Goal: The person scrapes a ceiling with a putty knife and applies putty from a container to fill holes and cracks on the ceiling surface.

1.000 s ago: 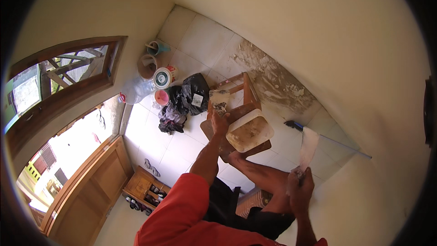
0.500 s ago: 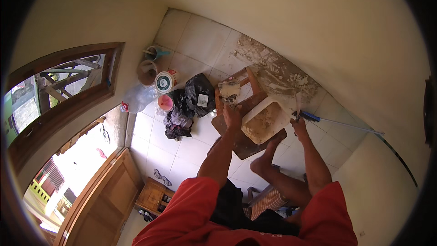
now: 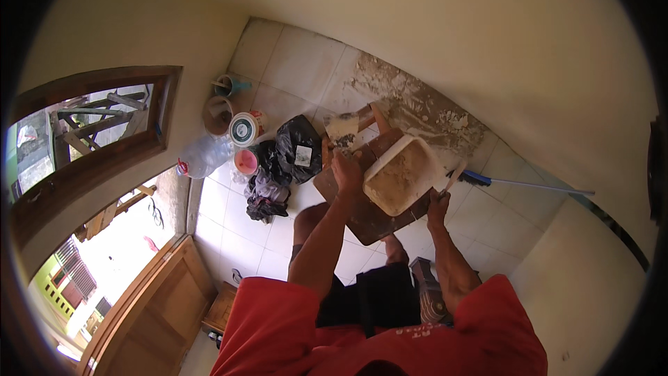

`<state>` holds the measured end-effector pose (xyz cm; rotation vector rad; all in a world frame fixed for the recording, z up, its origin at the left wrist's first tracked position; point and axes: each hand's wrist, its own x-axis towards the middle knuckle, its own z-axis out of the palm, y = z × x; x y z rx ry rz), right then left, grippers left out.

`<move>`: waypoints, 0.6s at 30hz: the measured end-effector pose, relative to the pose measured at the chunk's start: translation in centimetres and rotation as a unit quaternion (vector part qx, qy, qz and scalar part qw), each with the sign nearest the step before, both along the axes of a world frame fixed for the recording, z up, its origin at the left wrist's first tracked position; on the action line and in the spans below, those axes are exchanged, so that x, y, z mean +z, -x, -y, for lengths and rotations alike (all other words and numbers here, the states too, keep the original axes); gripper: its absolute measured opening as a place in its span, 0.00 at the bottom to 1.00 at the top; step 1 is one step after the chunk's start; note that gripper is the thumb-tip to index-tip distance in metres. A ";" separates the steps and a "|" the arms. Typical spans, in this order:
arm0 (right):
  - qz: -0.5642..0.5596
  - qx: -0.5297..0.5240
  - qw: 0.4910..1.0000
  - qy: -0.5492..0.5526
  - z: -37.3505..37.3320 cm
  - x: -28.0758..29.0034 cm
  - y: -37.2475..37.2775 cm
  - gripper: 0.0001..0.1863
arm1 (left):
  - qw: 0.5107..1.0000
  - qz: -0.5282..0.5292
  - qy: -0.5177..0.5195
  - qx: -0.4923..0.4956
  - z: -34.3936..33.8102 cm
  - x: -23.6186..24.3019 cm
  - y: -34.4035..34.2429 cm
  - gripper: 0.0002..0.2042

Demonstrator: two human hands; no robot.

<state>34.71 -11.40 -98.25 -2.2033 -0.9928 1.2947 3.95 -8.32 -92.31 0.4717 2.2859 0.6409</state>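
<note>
My left hand (image 3: pixel 347 173) is closed on a wide putty knife (image 3: pixel 342 130), its broad blade smeared with pale and dark residue. A narrower putty knife (image 3: pixel 456 173) points upward out of my closed right hand (image 3: pixel 438 207). Between my hands sits a whitish rectangular tub (image 3: pixel 381 198), tilted in view, with beige paste coating its inside. The tub rests on a dark brown wooden stool (image 3: pixel 362 226). Both hands are beside the tub, left and right of it. My fingers cover most of the two handles.
Crumbled plaster (image 3: pixel 445 118) covers floor along the wall. A blue brush with a long handle (image 3: pixel 536 185) leans at right. Left are black plastic bags (image 3: pixel 298 143), a lidded white bucket (image 3: pixel 245 129), a clear bottle (image 3: pixel 205 157) and a pink container (image 3: pixel 245 161). A wooden door (image 3: pixel 149 306) stands open.
Both hands have shifted slightly, my right hand lower and leftward with its knife leaning more to the right. My legs have changed position beneath the stool.
</note>
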 end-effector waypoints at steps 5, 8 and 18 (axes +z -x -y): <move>-0.111 0.024 0.985 -0.134 -1.0 0.3 0.9 0.23 | 0.993 -0.077 -0.091 -0.012 0.2 -3.3 0.3 0.24; -0.147 0.060 0.986 -0.059 -2.2 1.1 -0.6 0.26 | 0.987 -0.128 -0.099 -0.017 0.3 -3.6 0.4 0.24; -0.123 0.006 0.991 -0.060 -0.6 0.3 0.5 0.29 | 0.973 -0.153 -0.025 -0.172 6.2 -3.5 6.8 0.28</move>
